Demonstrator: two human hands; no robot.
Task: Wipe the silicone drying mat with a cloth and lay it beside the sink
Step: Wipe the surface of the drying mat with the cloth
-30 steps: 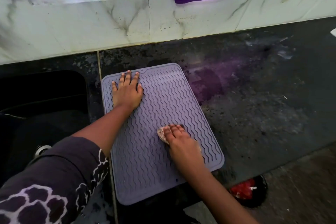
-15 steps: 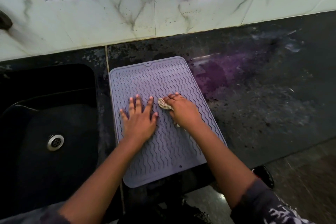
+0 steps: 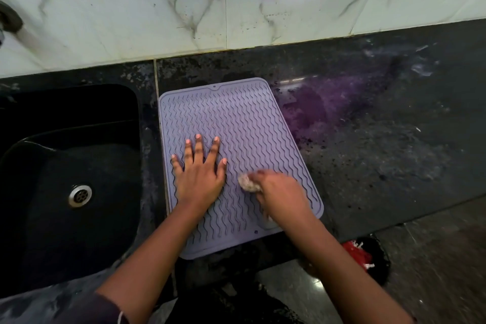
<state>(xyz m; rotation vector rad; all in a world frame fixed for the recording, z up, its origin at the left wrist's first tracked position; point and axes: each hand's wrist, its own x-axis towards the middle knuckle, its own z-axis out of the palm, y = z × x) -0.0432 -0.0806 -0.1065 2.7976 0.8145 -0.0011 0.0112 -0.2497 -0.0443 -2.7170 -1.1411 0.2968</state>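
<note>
The black sink (image 3: pixel 79 166) is sitting just left of the lilac silicone drying mat (image 3: pixel 236 126), already lying flat on the counter (image 3: pixel 381 152). The left hand (image 3: pixel 200 176) is pressing it, fingers spread; the right hand (image 3: pixel 278 192), blurred, is apparently bunching the cloth (image 3: pixel 247 183), wiping unfinished.

The left hand (image 3: pixel 197 177) lies flat, palm down, fingers spread; just beside it, the right hand (image 3: pixel 280 193) is curled, fingers bunched and blurred.
</note>
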